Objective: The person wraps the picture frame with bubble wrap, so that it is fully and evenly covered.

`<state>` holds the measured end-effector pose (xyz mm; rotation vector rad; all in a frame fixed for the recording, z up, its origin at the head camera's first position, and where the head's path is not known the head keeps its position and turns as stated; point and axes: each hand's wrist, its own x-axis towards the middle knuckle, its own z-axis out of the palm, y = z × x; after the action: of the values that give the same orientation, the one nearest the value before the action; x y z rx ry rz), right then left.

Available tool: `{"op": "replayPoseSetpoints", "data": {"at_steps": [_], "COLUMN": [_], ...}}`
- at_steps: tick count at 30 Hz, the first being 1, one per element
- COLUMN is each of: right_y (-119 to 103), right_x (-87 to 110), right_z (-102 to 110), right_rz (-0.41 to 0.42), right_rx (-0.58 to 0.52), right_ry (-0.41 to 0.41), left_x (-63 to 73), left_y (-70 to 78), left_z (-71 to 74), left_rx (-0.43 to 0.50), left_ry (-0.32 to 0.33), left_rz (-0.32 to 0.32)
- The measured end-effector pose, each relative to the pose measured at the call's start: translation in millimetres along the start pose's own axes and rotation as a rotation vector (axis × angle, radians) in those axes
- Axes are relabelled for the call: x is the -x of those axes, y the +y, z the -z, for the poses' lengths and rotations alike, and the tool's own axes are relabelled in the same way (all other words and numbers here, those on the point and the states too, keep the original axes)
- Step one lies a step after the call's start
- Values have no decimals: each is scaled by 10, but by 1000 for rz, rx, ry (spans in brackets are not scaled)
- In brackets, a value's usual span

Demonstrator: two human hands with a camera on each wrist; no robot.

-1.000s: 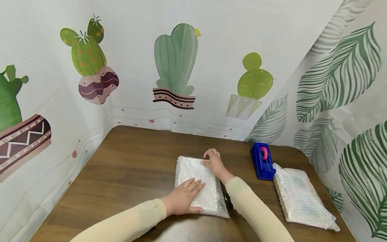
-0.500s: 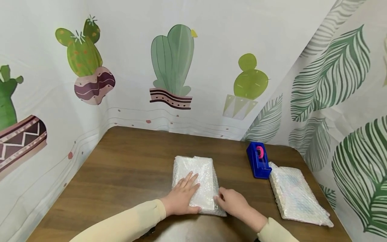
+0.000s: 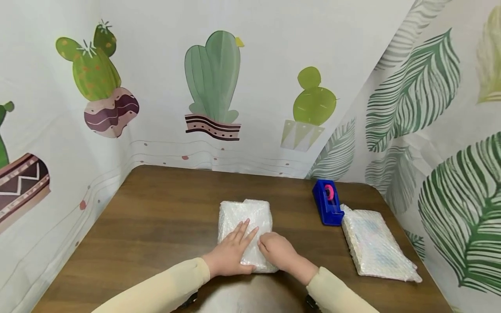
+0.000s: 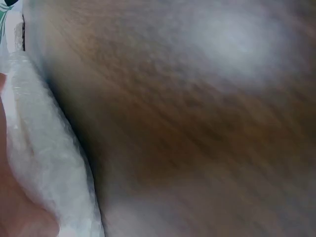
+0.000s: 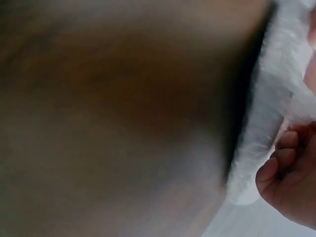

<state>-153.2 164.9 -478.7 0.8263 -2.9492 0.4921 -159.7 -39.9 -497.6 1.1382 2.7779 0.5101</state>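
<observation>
A package in clear bubble wrap [image 3: 256,213] lies on the brown table, bulky and whitish. My left hand [image 3: 231,252] rests on its lower left part with the fingers spread and straight. At its right side, my right hand [image 3: 278,251] pinches the edge of the bubble wrap, folded over onto the top. In the right wrist view the fingers [image 5: 286,153] are curled against the wrap [image 5: 269,98], which rises toward the thumb side. The left wrist view shows the package's near side [image 4: 52,158] beside part of the left hand. What is inside the wrap is hidden.
A blue tape dispenser [image 3: 328,208] with a pink-cored roll stands at the back right. Next to it lies a second bubble-wrapped package [image 3: 379,245], near the right edge of the wooden table [image 3: 168,208]. Cloth printed with cacti and leaves hangs behind and beside the table.
My right hand has left the package's top edge, gone down to its right side, then moved left with the wrap's edge onto the top. The left hand stays pressed on the package.
</observation>
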Motion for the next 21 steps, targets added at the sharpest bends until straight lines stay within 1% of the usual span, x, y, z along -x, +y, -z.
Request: {"op": "replayPoseSetpoints", "data": {"at_steps": [1,2,4,7,9,10,13,15,17,18,19,21], "right_y": [7,2,-17,-61,-95,-107,-121,-96,-56,-31,-5,37], "right_x": [-3,-6,-7,-14,-48,-76,-186,-241,-257,-253,-242,-214], "right_z": [-11,-44,-83,-99,-96,-98,-89,-78,-59,-52,-48,-44], "right_rz": [2,2,-22,-126,-174,-187,-192,-226,-287,-327,-362,-401], "right_rx": [21,28,9,-64,-65,-46,74,98,50,-10,-74,-200], "right_ry": [-1,2,22,71,110,127,184,197,198,192,195,234], "left_x": [-21,-15,-7,-1,-2,-4,-8,-12,-9,-7,-5,1], "left_y": [8,15,30,48,44,39,17,9,4,4,3,3], "left_z": [0,-2,-3,1,-8,-16,-49,-70,-82,-81,-76,-45], "left_rx": [-16,-26,-37,-27,-18,-20,-27,-36,-40,-40,-43,-52], "left_ry": [5,5,-1,-14,-19,-15,38,79,108,109,106,73], "left_rz": [-10,-8,2,19,28,31,16,-10,-25,-27,-25,-13]}}
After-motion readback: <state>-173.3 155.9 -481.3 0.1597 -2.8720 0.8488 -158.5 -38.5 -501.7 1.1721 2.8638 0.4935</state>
